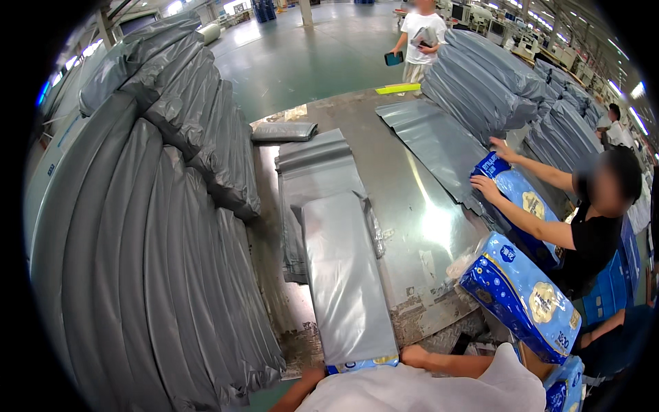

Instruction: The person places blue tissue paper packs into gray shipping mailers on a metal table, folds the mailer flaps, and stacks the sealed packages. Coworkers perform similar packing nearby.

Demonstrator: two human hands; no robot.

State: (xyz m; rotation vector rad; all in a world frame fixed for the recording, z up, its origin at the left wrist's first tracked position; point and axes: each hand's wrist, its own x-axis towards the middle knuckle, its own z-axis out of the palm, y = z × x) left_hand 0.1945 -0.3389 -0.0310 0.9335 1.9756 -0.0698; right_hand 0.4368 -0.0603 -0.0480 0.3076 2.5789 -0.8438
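A long grey plastic mailing bag [347, 275] lies in front of me with its near end toward my body. At that end a strip of a blue printed pack [362, 364] shows out of the bag; the rest of the pack is covered. My right hand [414, 355] is closed at the bag's near right corner. At the near left corner is my left hand [312, 375], its fingers hidden. Under the far part of the bag lies a stack of flat grey bags [319, 161]. A folded grey bag [285, 131] rests beyond it.
Tall piles of filled grey bags [130, 261] crowd the left side. On the right a co-worker [590, 220] handles a blue pack [525, 199] beside flat grey bags [439, 151]. Another blue pack [525, 295] lies nearer me on the metal table [412, 275]. A person [420, 38] stands beyond the table.
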